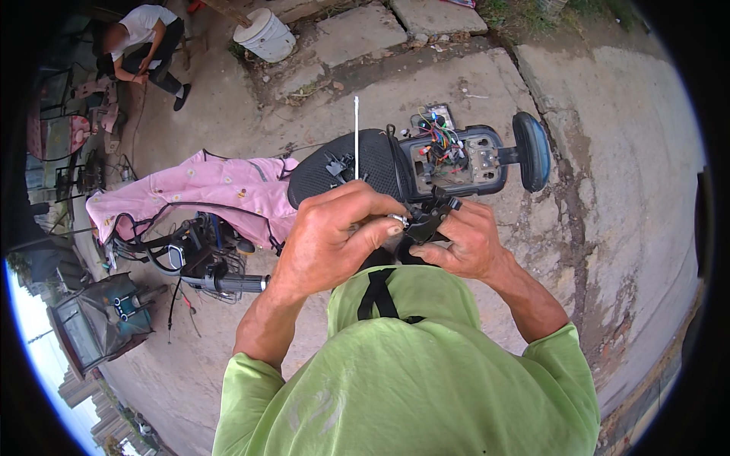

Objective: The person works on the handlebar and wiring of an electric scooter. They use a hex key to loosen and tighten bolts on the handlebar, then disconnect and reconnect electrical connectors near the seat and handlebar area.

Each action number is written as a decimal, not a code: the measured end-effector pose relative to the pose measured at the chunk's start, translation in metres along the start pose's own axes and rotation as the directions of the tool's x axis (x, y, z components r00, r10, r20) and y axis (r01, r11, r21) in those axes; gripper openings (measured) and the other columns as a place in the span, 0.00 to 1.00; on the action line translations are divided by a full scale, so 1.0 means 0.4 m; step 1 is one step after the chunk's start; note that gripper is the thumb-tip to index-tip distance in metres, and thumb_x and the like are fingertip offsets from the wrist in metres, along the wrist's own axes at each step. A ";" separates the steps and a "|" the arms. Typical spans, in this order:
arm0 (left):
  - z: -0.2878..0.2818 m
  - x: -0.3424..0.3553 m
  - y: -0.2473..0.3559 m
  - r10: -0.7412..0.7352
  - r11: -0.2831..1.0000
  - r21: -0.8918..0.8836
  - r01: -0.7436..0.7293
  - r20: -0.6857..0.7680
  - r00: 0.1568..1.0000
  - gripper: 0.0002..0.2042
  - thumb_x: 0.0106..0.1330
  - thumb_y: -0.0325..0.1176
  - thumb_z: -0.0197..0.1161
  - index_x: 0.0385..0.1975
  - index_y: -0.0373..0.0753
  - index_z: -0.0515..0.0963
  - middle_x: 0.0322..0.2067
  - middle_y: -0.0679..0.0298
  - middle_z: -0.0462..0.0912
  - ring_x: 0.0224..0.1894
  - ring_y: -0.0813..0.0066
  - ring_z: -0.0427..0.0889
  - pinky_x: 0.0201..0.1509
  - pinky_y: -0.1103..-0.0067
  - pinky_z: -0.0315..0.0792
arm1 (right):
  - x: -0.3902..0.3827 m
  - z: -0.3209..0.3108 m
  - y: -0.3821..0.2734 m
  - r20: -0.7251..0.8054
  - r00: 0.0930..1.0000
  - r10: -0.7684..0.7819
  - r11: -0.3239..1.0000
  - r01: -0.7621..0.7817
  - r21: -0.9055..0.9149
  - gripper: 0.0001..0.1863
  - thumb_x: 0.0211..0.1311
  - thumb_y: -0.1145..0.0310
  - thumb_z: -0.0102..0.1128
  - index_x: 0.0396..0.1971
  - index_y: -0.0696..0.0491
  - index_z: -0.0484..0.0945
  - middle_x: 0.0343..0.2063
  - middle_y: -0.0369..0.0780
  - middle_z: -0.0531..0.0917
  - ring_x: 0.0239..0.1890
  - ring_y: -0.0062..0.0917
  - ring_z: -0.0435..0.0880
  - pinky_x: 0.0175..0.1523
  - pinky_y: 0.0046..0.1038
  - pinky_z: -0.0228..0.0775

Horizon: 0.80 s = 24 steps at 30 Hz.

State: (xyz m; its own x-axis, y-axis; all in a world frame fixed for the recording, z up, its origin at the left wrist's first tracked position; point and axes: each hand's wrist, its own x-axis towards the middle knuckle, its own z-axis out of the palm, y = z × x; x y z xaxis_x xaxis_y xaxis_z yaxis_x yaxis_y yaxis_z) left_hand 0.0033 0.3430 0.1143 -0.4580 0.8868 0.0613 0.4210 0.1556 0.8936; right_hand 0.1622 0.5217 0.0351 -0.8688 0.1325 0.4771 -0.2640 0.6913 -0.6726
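In front of my green shirt, my right hand [471,242] is closed round a black part with a short arm [432,220], which looks like a brake lever bracket. The thumb and forefinger of my left hand [334,232] pinch a small silver metal piece [398,222] at that part's left side. A thin pale rod [357,133] sticks out beyond my left knuckles; whether the hand holds it is hidden. Just past my hands is an electric scooter's dark mesh seat [319,163], with a loose black fitting [346,163] lying on it.
Behind the seat, an uncovered compartment [487,179] holds coloured wires [441,146], beside a padded backrest [531,152]. A pink quilted cover [205,190] drapes the scooter's front, near a handlebar grip [243,283]. A white bucket [266,38] and a seated person [148,45] are farther off.
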 end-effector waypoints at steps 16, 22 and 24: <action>0.030 -0.031 -0.045 -0.422 0.798 -0.510 0.322 -0.090 0.902 0.08 0.67 0.26 0.70 0.41 0.30 0.81 0.29 0.64 0.86 0.29 0.83 0.81 0.32 0.82 0.75 | 0.030 0.029 -0.015 0.001 0.998 0.069 0.992 -0.068 -0.103 0.22 0.46 0.53 0.80 0.39 0.50 0.87 0.28 0.37 0.84 0.28 0.32 0.83 0.32 0.34 0.75; 0.041 -0.040 -0.047 -0.437 0.757 -0.581 0.301 -0.106 0.893 0.10 0.67 0.27 0.70 0.44 0.30 0.82 0.32 0.62 0.86 0.29 0.80 0.81 0.32 0.83 0.74 | 0.027 0.030 -0.016 0.048 0.990 0.130 0.991 -0.129 -0.024 0.22 0.47 0.56 0.80 0.41 0.50 0.88 0.29 0.39 0.84 0.28 0.34 0.83 0.34 0.35 0.76; 0.046 -0.043 -0.054 -0.422 0.741 -0.609 0.282 -0.097 0.901 0.10 0.67 0.27 0.69 0.45 0.30 0.83 0.33 0.61 0.86 0.31 0.80 0.81 0.34 0.83 0.75 | 0.024 0.032 -0.013 0.052 0.990 0.132 0.991 -0.132 -0.008 0.22 0.47 0.56 0.80 0.41 0.50 0.88 0.29 0.39 0.84 0.29 0.35 0.83 0.34 0.36 0.76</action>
State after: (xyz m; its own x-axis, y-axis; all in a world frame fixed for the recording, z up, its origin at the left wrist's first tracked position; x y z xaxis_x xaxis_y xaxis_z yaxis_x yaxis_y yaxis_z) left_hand 0.0164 0.3322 0.0857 -0.6667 0.6912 -0.2788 -0.2939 0.1000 0.9506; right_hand 0.1500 0.5103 0.0359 -0.9168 0.1849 0.3540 -0.1441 0.6734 -0.7251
